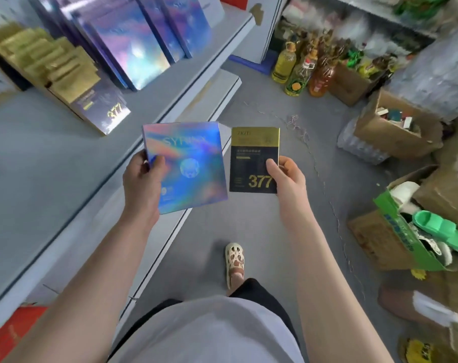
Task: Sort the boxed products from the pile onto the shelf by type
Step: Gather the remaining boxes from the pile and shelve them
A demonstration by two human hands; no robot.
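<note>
The left hand (141, 176) grips a shiny blue box (186, 166) by its left edge, fingers closed on it. The right hand (288, 179) grips a black box (251, 163) marked 377, just beside the blue one. Both boxes are in the air, off the shelf (52, 158) front edge. On the shelf, gold-black boxes (65, 74) and blue boxes (133, 40) stand in separate rows near its back.

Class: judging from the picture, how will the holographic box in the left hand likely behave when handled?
The holographic box looks stiff: it stays flat though the left hand grips only one edge. Probably light, since one hand holds it. Its glossy surface may be slippery.
</note>
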